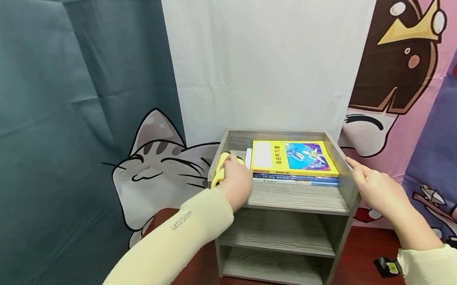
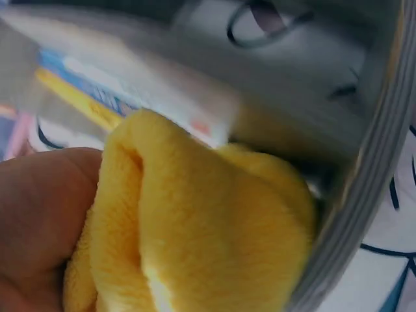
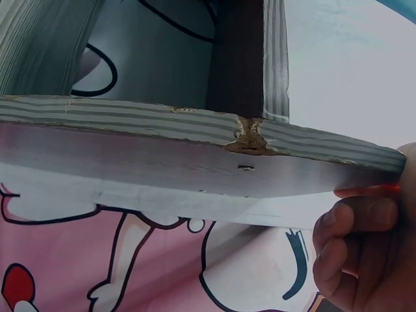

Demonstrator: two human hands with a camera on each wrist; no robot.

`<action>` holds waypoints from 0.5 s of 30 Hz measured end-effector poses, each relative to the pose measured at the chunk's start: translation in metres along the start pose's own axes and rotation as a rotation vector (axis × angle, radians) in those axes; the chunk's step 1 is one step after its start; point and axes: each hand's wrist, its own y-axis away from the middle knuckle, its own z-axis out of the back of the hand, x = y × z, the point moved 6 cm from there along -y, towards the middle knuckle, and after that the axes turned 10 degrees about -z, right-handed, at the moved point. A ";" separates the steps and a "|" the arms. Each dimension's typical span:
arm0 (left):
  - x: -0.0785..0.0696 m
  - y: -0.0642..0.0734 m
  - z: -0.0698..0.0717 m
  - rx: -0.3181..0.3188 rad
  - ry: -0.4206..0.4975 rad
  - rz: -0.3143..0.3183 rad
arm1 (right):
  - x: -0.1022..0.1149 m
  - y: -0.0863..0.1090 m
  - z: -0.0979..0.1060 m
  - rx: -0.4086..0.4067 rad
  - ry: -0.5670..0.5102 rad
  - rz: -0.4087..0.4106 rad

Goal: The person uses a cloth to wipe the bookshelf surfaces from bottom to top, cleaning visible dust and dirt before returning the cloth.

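My left hand point(image 1: 237, 182) holds a bunched yellow plush cloth point(image 2: 201, 214) at the left side of the top compartment of a small grey wood-grain bookshelf point(image 1: 300, 204). In the left wrist view the cloth lies against the inside of the side panel, hiding much of the corner. My right hand point(image 1: 382, 192) grips the upper edge of the right side panel; its curled fingers point(image 3: 338, 221) show beside the board in the right wrist view. Between the hands lies a stack of books, topped by a yellow book point(image 1: 267, 155) with a blue sea picture.
Below the top compartment are two lower shelves point(image 1: 278, 229). Behind the bookshelf hangs a white cloth point(image 1: 269, 56), with a teal curtain point(image 1: 45, 132) to the left and a pink cartoon-printed curtain point(image 1: 417, 124) to the right. The floor point(image 1: 200, 278) is dark red.
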 end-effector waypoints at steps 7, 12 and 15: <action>-0.004 -0.014 0.002 0.002 -0.054 0.030 | -0.003 0.000 0.006 -0.016 0.005 0.004; 0.010 -0.045 0.004 0.026 0.007 0.064 | -0.003 0.000 0.002 -0.007 -0.014 0.003; 0.020 -0.059 0.002 0.031 0.082 0.092 | 0.000 0.000 -0.002 -0.001 -0.022 0.007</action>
